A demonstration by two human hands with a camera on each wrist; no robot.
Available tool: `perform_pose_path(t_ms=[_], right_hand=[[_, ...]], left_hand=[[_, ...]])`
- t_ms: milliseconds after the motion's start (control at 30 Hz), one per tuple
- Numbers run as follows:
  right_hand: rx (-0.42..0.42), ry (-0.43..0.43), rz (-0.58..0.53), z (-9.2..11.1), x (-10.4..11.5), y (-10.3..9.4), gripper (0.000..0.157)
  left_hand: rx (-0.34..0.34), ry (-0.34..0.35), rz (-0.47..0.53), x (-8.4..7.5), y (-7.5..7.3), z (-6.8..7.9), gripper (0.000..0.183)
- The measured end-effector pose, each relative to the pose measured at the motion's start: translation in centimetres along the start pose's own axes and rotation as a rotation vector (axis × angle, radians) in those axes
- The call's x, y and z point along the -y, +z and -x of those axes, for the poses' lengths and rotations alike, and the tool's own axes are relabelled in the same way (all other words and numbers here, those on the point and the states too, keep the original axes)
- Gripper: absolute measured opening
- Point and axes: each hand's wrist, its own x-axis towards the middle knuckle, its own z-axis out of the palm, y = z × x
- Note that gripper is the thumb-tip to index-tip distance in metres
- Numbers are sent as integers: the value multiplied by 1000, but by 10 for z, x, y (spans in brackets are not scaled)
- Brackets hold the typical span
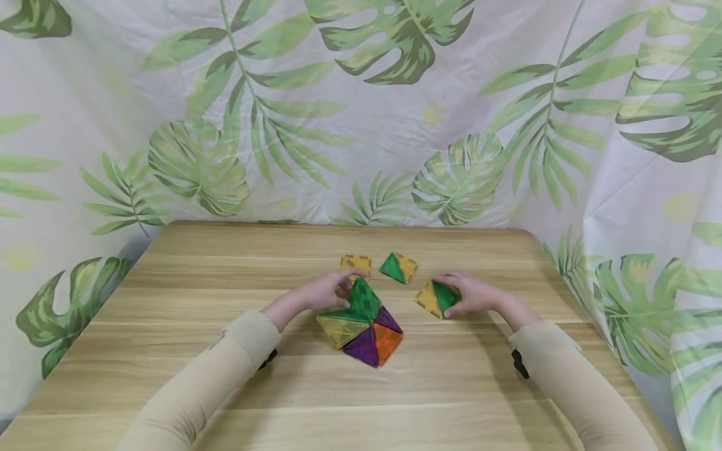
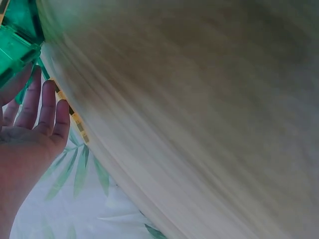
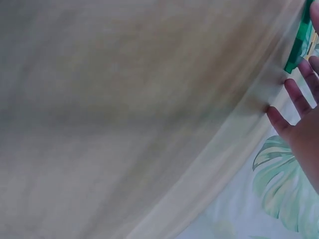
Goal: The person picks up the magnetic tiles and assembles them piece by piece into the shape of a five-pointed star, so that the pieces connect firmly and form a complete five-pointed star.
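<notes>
My left hand (image 1: pixel 327 293) grips the green magnetic tiles (image 1: pixel 363 302) at the back of a flat cluster, thumb on the near side and fingertips on the far side. In the left wrist view, a green tile (image 2: pixel 15 52) lies at its fingers. Joined around the cluster are a yellow tile (image 1: pixel 341 329), purple triangles (image 1: pixel 361 346) and an orange tile (image 1: pixel 388 341). Off to the right, my right hand (image 1: pixel 476 295) holds a green triangle tile (image 1: pixel 444 297) between thumb and fingers; a yellow triangle tile (image 1: pixel 429 299) adjoins its left edge.
Behind the left hand lies a yellow square tile (image 1: pixel 355 263). Right of that, a green triangle (image 1: pixel 392 268) and a yellow triangle (image 1: pixel 407 265) sit side by side. The wooden table (image 1: pixel 254 250) meets a leaf-printed curtain (image 1: pixel 338 156) at its far edge.
</notes>
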Motion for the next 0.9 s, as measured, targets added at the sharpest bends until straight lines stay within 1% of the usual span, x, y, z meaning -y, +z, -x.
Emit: perform_pose_path(t_ms=[200, 367, 533, 667, 767, 833, 900], right_hand=[[70, 10, -12, -4, 2, -6, 88], [82, 8, -27, -5, 3, -8, 87], [60, 19, -35, -5, 4, -7, 84], [26, 33, -51, -4, 4, -5, 84], [-10, 50, -64, -2, 4, -4, 86], [-30, 67, -89, -1, 5, -3, 88], [-51, 84, -127, 0, 5, -2, 88]], left_hand=[[-48, 15, -5, 2, -2, 8, 69], [-79, 24, -38, 6, -4, 14, 65], [-97, 15, -75, 11, -7, 20, 63], [-120, 16, -143, 15, -10, 23, 58], [-149, 2, -184, 16, -14, 26, 51], [-170, -9, -207, 16, -16, 29, 45], [-184, -11, -210, 15, -19, 31, 40]])
